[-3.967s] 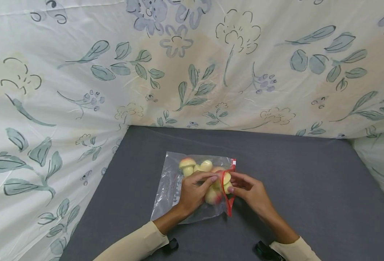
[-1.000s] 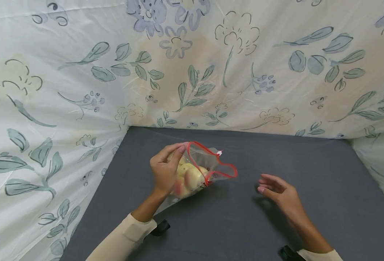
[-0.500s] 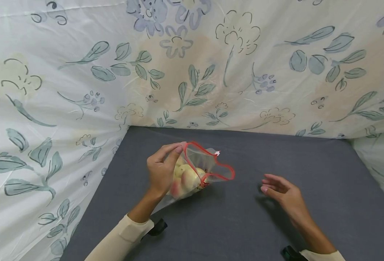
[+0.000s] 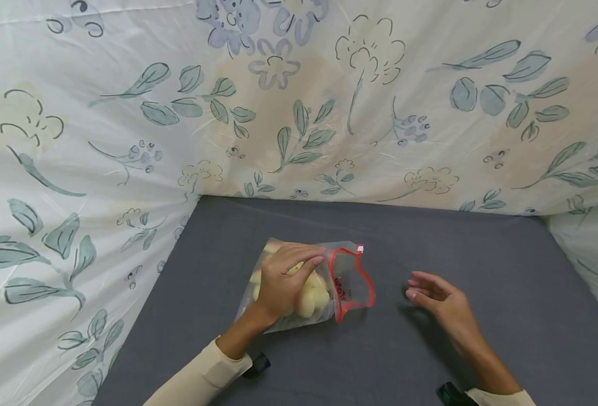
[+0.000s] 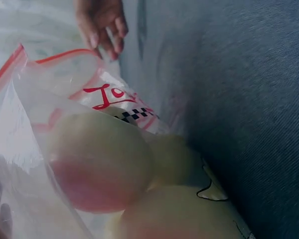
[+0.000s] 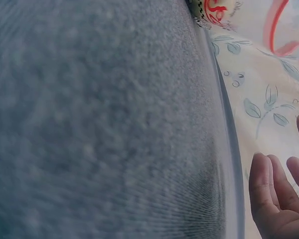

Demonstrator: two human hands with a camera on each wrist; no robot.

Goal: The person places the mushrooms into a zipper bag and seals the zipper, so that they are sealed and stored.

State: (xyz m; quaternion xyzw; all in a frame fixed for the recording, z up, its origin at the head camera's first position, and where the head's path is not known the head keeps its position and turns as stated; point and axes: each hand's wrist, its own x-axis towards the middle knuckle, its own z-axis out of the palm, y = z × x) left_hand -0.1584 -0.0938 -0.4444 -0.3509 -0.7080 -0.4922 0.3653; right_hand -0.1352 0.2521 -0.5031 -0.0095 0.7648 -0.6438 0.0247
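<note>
A clear zip bag (image 4: 284, 325) with a red zip edge (image 4: 372, 285) lies on the dark grey cloth, its mouth gaping to the right. Inside are several rounded pieces (image 4: 314, 296), pale yellow with pink patches. My left hand (image 4: 281, 282) lies over the bag, thumb and fingertips pinching the film just behind the mouth. It hides part of the contents. Red lettering (image 5: 107, 95) and a black checked band show on the film in the left wrist view. Off to the right, my right hand (image 4: 443, 301) hovers above the cloth with loosely bent fingers, holding nothing.
The dark grey cloth (image 4: 482, 254) covers the table. White fabric with flowers and leaves (image 4: 299, 129) rises behind it and along the left. Black devices sit at both wrists, one by the left sleeve (image 4: 192, 378).
My left hand first helped at the zip edge, then held the opened rim up at the left. Now it has come down and right with the bag. My right hand moved away rightward, then stayed still.
</note>
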